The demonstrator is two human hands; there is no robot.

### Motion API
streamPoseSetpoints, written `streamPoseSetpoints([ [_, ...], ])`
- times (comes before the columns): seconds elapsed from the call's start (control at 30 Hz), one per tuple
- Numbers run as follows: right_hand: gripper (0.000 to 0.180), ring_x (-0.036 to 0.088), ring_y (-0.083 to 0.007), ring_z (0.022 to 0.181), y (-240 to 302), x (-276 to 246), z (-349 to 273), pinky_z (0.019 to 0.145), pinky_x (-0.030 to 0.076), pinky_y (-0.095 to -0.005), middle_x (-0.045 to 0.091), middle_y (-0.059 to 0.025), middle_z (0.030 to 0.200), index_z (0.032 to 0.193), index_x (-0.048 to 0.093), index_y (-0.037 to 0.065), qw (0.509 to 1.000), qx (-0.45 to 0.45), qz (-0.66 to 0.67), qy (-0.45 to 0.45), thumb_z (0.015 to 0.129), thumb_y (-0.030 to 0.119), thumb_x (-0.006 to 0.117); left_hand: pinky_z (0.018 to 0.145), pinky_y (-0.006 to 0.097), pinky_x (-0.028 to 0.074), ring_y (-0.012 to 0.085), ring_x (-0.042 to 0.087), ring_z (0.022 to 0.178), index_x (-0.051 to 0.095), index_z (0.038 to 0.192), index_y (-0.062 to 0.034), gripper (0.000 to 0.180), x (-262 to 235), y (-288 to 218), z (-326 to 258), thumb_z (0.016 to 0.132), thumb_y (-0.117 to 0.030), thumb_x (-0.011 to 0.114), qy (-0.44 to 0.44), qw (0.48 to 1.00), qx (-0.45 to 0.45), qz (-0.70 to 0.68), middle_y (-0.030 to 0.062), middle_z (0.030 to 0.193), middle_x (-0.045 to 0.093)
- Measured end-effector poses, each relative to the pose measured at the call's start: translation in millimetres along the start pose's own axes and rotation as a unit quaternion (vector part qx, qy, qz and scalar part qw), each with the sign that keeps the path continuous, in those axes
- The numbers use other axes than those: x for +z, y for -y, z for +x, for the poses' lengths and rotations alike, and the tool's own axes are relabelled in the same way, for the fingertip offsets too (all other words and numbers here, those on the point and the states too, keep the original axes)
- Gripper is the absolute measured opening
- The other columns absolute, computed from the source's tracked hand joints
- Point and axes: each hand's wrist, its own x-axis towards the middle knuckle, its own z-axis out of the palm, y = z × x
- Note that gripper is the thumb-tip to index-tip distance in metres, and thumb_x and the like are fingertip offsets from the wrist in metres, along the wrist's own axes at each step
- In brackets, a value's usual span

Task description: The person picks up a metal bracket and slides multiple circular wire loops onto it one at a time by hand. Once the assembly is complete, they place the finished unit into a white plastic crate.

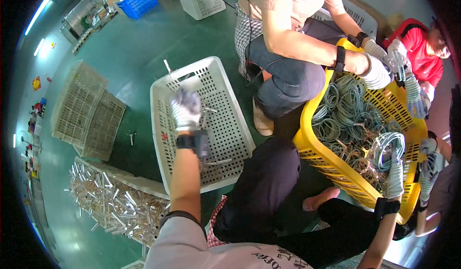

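Observation:
My left hand [185,108], in a striped white and grey work glove, is over the far left part of a white perforated plastic crate [218,67]. Its fingers are smeared by motion, so their grip does not show. A few small metal tubes [218,162] lie on the crate's bottom. My right hand [395,168], gloved alike, is closed on a coil of thin grey-green cable [382,149] at the near right side of a yellow basket [331,170]. Many more cable coils [343,98] fill that basket, with brown scraps among them.
At left, metal tubes and brown scraps heap in a pale container [115,204]. Beyond it stand stacked white crates [84,110]. A seated co-worker's gloved hand [377,72] reaches over the basket; other people's gloved hands are at its right. A blue crate [139,5] stands far off.

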Motion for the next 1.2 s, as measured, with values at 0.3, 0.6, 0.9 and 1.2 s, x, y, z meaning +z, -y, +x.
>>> streamPoseSetpoints([
  [0.3, 0.034, 0.061, -0.0146, 0.078, 23.4, 9.8, -29.4, 0.072, 0.049, -0.0304, 0.066, -0.0061, 0.088, 0.103, 0.064, 0.005, 0.97, -0.025, -0.24, 0.029, 0.093, 0.035, 0.052, 0.053, 0.03, 0.044, 0.0166, 0.047, 0.057, 0.055, 0.075, -0.0125, 0.051, 14.3, 220.4, 31.7, 0.092, -0.055, 0.033, 0.106, 0.962, -0.244, -0.067, 0.0034, 0.069, 0.049],
  [0.6, 0.063, 0.062, -0.0148, 0.077, 14.9, -4.7, -11.8, 0.074, 0.049, -0.0299, 0.067, -0.0076, 0.081, 0.087, 0.07, 0.002, 0.985, 0.035, -0.167, 0.036, 0.094, 0.057, 0.039, 0.057, 0.027, 0.044, 0.0156, 0.05, 0.065, 0.052, 0.09, -0.01, 0.04, 108.5, 399.1, -243.5, 0.094, -0.045, 0.035, 0.285, 0.725, -0.611, -0.142, 0.007, 0.086, 0.049],
  [0.9, 0.053, 0.064, -0.015, 0.071, 24.6, 2.6, -22.9, 0.069, 0.051, -0.0299, 0.069, -0.0054, 0.079, 0.087, 0.068, 0.002, 0.994, 0.002, -0.086, 0.073, 0.093, 0.05, 0.047, 0.061, 0.024, 0.045, 0.0146, 0.053, 0.073, 0.05, 0.105, -0.0074, 0.033, 65.3, 238.0, -180.2, 0.095, -0.035, 0.036, 0.365, 0.704, -0.601, -0.099, 0.0105, 0.104, 0.049],
  [1.2, 0.046, 0.058, -0.0112, 0.071, 17.5, -0.7, -27.8, 0.069, 0.048, -0.0308, 0.065, -0.0032, 0.076, 0.089, 0.068, 0.003, 0.979, -0.016, -0.123, 0.163, 0.095, 0.044, 0.049, 0.064, 0.02, 0.046, 0.0135, 0.055, 0.08, 0.048, 0.121, -0.0049, 0.034, 79.4, 45.6, -162.0, 0.096, -0.025, 0.037, 0.457, 0.702, -0.546, -0.028, 0.0141, 0.122, 0.049],
])
